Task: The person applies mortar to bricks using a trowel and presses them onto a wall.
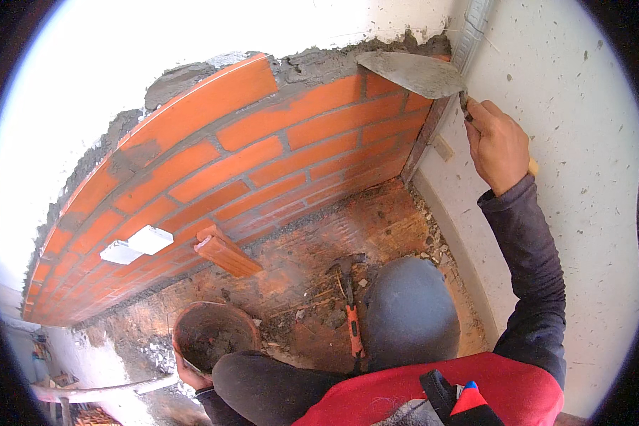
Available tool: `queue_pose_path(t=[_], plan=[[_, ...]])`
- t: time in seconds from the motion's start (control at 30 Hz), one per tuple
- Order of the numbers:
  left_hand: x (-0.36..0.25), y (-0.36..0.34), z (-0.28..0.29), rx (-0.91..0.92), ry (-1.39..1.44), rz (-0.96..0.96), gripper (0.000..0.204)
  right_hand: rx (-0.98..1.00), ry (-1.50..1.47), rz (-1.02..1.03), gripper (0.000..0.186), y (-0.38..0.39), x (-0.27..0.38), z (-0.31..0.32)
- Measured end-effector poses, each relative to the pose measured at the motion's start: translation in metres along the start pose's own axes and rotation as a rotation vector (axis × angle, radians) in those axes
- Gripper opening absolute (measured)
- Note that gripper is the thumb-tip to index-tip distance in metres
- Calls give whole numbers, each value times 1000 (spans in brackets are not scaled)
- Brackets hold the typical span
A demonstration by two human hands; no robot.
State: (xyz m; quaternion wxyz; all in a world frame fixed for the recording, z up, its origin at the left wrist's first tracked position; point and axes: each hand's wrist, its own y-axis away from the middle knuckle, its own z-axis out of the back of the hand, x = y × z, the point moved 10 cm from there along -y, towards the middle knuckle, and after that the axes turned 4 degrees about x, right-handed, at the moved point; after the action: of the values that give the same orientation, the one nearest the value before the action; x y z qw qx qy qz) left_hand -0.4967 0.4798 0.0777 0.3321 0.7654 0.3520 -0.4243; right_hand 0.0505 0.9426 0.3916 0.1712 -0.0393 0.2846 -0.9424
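Note:
My right hand (500,145) is closed around the handle of a trowel (415,73). Its broad blade, smeared with grey mortar, lies over the top right end of an orange brick wall (263,160), by the corner. Wet mortar (316,65) runs along the wall's top edge, to the right of the last brick in the top row. Low on the left, my left hand (190,373) grips the side of a round bucket (213,330) with grey mortar inside. My knee covers part of the bucket, and some of the left fingers are hidden.
A hammer (353,326) with an orange handle lies beside my knee on the rubble-strewn floor. A loose brick (227,252) rests near the wall's foot, and white blocks (138,245) are at its left. A metal profile (472,35) stands in the right corner against a spattered white wall (568,106).

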Motion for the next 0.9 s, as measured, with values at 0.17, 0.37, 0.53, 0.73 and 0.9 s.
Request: queue_pose_path(t=[0.17,0.37,0.53,0.73,0.9], plan=[[-4,-2,12,4,-106,-83,48,-146,-236,27,20,29,-31,-16],[-2,-9,11,1,-84,-22,46,149,-564,-167,32,69,-24,-109],[-3,-6,19,-9,-155,-56,48,82,-349,-172,33,45,-24,-114],[2,-8,20,63,-78,-36,46,136,-586,-269,36,39,-59,-132],[-4,-8,8,141,-199,-88,46,415,-1238,-562,40,61,-29,-171]])
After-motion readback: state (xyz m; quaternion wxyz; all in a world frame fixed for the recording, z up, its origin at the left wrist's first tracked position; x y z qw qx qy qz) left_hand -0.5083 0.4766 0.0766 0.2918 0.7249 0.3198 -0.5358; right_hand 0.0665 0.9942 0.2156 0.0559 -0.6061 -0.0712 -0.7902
